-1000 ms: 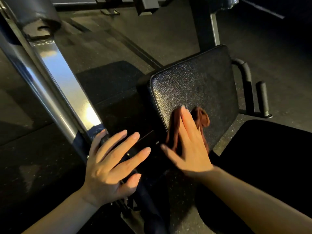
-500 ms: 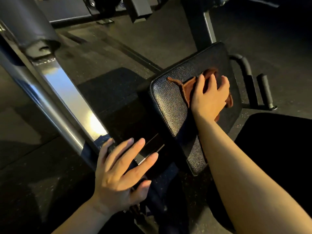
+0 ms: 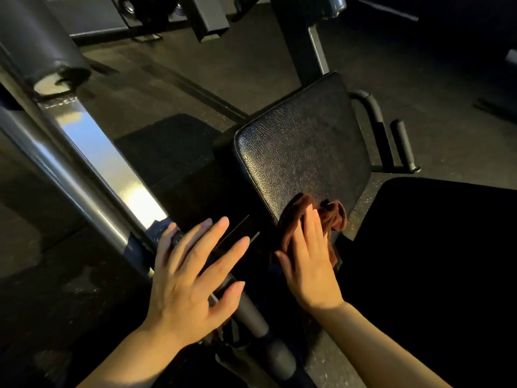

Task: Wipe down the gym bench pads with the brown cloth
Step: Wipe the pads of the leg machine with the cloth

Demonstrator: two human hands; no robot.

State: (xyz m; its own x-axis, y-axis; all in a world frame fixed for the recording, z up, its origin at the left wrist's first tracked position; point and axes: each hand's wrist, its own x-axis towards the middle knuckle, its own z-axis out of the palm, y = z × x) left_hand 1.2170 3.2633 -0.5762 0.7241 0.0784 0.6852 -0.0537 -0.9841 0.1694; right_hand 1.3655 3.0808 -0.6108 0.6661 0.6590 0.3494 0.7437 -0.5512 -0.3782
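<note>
Pressing brown cloth flat against near lower edge of black bench pad: right hand, fingers straight. Left hand, left of the pad: fingers spread and relaxed, resting over grey machine frame bar, holding nothing.

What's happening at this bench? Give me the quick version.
A person is wiping the black textured vinyl bench pad with a crumpled brown cloth. The right hand presses the cloth flat-fingered against the pad's near lower edge. The left hand rests, fingers spread, on the shiny grey metal frame bar beside it.
</note>
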